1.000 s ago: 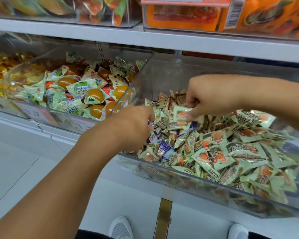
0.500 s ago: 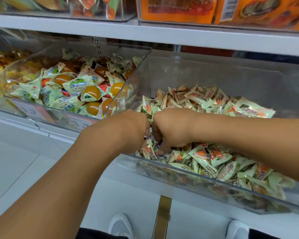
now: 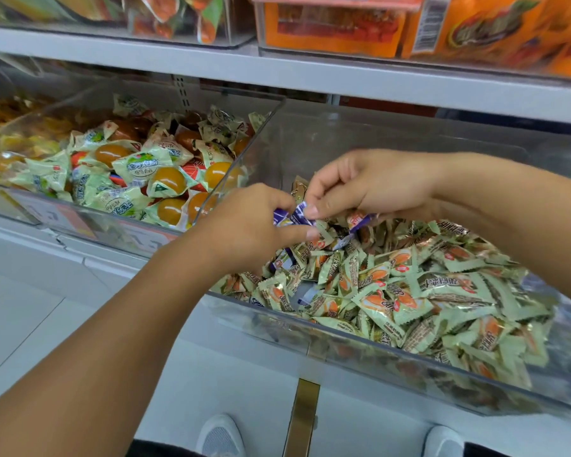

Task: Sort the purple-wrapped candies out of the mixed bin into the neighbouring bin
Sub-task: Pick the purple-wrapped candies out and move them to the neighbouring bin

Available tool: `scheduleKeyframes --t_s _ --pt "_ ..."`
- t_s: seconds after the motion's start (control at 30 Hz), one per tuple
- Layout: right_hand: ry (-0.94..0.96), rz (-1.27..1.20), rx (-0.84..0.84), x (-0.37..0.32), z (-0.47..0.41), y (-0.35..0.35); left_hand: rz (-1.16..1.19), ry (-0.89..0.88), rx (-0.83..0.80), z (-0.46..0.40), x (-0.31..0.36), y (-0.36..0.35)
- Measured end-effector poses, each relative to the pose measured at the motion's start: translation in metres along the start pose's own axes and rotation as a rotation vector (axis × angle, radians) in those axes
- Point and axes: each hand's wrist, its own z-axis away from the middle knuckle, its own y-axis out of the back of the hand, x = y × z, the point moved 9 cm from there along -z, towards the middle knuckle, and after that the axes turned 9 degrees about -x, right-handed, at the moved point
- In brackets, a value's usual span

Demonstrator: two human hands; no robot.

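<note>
The mixed bin (image 3: 310, 328) is cut off at the right edge; its near left corner is hidden behind the left hand (image 3: 248, 225). It holds pale green candies (image 3: 409, 298) with a few purple ones among them. The neighbouring bin (image 3: 241, 166) on its left holds larger green sweets. Both hands pinch one purple candy (image 3: 295, 216) above the mixed bin's left edge; the right hand (image 3: 373, 184) grips it from above.

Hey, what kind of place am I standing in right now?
Most likely a shop's pick-and-mix sweets aisle. Clear plastic bins heaped with wrapped candies sit on a white shelf, a price label fronts the neighbouring bin, and boxed orange snack packs are stacked above.
</note>
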Motion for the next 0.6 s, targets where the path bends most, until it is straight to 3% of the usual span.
scheduleKeyframes --t_s 0.1,0.2,0.27,0.43,0.6 --pt "-0.036 0.152 0.132 -0.001 0.011 0.015 -0.053 -0.011 0.086 0.001 0.003 0.006" --pt "-0.162 0.743 0.108 0.001 0.012 0.005 -0.027 0.01 0.146 0.004 0.002 0.01" --pt "-0.262 1.001 0.119 0.007 0.007 -0.004 -0.075 0.029 0.137 0.003 0.002 0.008" --pt "-0.271 1.064 0.146 -0.001 0.01 -0.003 -0.053 0.038 0.042 0.002 -0.001 0.0" --pt "-0.127 0.896 0.281 -0.022 0.07 0.007 0.355 -0.024 -0.106 0.009 0.019 -0.016"
